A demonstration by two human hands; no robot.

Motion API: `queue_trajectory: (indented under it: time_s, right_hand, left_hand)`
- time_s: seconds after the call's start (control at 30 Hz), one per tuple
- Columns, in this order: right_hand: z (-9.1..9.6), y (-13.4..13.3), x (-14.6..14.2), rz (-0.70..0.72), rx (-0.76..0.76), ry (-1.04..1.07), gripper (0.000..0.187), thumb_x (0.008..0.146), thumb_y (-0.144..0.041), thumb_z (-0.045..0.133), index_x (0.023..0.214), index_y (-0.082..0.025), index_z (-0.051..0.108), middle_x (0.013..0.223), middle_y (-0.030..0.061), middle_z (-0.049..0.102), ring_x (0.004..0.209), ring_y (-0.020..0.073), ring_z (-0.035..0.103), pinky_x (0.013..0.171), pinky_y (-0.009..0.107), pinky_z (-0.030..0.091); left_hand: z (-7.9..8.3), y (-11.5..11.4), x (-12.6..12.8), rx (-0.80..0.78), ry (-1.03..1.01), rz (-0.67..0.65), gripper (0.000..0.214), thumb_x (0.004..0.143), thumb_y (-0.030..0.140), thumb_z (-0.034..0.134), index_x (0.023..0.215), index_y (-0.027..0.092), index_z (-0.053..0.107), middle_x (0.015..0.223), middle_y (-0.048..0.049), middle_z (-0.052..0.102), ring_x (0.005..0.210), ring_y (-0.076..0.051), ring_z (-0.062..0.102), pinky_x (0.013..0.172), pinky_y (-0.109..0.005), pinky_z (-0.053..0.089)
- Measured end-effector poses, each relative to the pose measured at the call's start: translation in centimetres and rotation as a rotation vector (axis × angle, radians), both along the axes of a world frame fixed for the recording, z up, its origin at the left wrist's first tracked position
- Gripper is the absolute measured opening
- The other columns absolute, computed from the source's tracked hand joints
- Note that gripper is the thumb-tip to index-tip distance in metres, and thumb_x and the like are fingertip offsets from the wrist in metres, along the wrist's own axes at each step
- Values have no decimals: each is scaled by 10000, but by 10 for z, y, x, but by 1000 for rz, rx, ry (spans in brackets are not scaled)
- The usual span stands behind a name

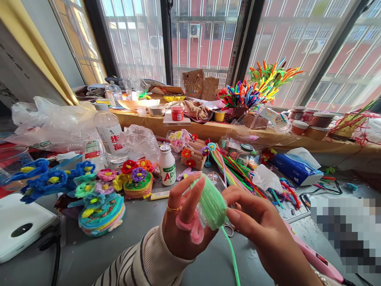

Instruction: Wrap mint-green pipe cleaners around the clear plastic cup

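Note:
My left hand [181, 222] holds a flat coil of light green pipe cleaner [210, 204] upright, fingers behind it. A pink pipe cleaner loop [193, 228] is hooked round one of its fingers. My right hand [256, 222] pinches the coil's right edge, and the loose green tail [232, 254] hangs down between my hands. Both hands are above the grey table [143, 222].
Finished pipe cleaner flower coasters [101, 214] and blue flowers [44, 180] lie at the left. A small white bottle [166, 165], a water bottle [109, 133], a basket [193, 155], loose pipe cleaners [235, 171], tissues [294, 167] and a pink tool [315, 258] surround my hands.

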State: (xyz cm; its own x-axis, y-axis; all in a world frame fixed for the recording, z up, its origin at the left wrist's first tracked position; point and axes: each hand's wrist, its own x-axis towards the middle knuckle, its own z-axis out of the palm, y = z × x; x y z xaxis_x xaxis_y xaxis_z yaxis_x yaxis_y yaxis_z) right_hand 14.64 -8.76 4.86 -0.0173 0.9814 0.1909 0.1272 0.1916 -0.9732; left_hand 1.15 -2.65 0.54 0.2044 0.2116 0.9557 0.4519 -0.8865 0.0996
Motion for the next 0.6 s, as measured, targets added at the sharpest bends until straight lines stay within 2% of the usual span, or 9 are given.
queue_trajectory:
  time_s: [0.6]
  right_hand:
    - [-1,0,0,-6,15,5,153,726,-328,553,685,-185,586,732,5,548,704,141,501,629,249,385]
  left_hand:
    - [5,-1,1,43,46,7,747,660,157,624,1313,132,262,1102,-149,447,1022,-218,480,738,-307,504]
